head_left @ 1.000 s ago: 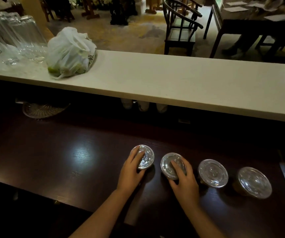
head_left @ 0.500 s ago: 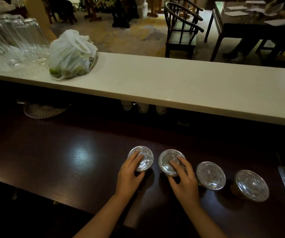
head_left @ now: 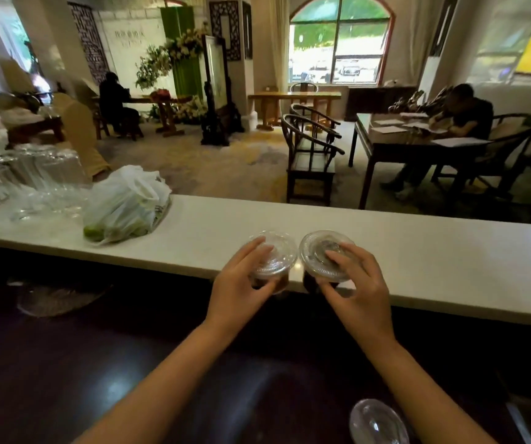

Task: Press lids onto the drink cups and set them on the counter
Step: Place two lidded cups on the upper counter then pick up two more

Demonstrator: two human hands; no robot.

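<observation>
Two clear plastic cups of dark drink with clear lids are held side by side over the near edge of the white counter (head_left: 434, 261). My left hand (head_left: 238, 286) grips the left lidded cup (head_left: 273, 257) from above, fingers around its rim. My right hand (head_left: 358, 290) grips the right lidded cup (head_left: 322, 256) the same way. Whether the cup bottoms rest on the counter is hidden by my hands. A third lidded cup (head_left: 378, 421) stands on the dark lower worktop (head_left: 97, 363) near the bottom edge.
A white plastic bag (head_left: 126, 205) with green fruit lies on the counter at the left, beside several upturned glasses (head_left: 46, 177). A glass dish (head_left: 56, 299) sits on the dark worktop below. Beyond the counter are wooden chairs, tables and seated people.
Both hands have lifted the two left cups off the dark worktop and carried them forward and up to the white counter's edge. The camera has tilted up toward the room.
</observation>
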